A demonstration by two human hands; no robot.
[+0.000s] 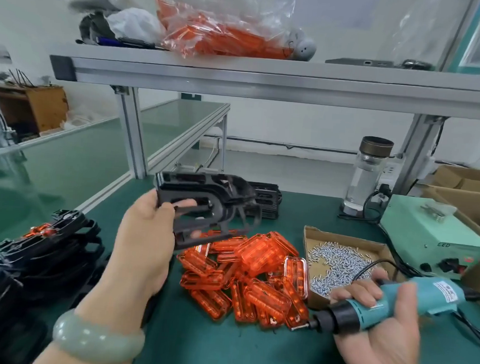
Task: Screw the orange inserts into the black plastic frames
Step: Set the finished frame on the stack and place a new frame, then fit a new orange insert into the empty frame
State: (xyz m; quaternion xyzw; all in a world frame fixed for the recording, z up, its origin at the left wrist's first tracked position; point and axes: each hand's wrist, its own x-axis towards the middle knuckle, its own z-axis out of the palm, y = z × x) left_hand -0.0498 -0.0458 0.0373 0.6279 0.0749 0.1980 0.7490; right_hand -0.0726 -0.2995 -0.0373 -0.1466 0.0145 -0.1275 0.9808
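Far out to the left of the left hand (144,232) lies a stack of black frames already fitted with orange inserts (44,242), resting on the green mat (221,351). A pale green bangle (94,339) circles that wrist. The left hand is lifted off the mat, fingers curled round the left end of a black plastic frame (217,200), with the thumb on the frame's near face. The frame reaches rightward from the grip, tilted and blurred. Behind its far end sits a low stack of more black frames (266,200). Directly below the held frame, between the two hands, is a loose pile of orange inserts (255,274). Right of the pile, just beyond the right hand's fingers, a cardboard tray (382,248) holds small silver screws (338,262). The right hand (381,342) is wrapped round a teal electric screwdriver (430,291). Its black nose points left from the grip and the bit tip sits at the pile's near edge. Its cord runs back toward a pale green power box (428,229), beyond the right hand, with a glass bottle (367,173) farther back.
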